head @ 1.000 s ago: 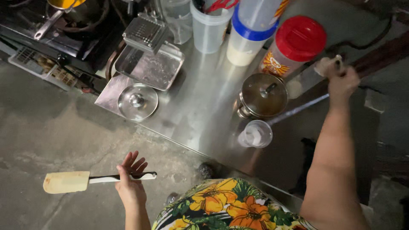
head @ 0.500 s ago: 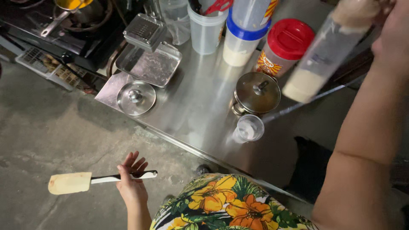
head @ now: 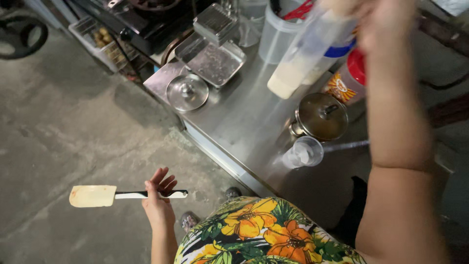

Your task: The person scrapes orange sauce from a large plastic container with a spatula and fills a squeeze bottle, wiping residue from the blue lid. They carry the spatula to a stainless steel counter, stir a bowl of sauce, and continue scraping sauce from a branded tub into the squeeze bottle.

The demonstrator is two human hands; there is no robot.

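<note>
Steel counter (head: 244, 122), left hand (head: 157, 203) gripping one spatula (head: 93, 195), right hand (head: 386, 22) clutching one squeeze bottle (head: 303, 58)

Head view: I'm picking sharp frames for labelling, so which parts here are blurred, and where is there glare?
Head view: the right hand and its clear squeeze bottle of pale batter are smeared by motion; the left hand with the cream-bladed spatula is sharp; soft glare lies on the stainless steel counter and the round metal lid; the concrete floor is dim.
</note>
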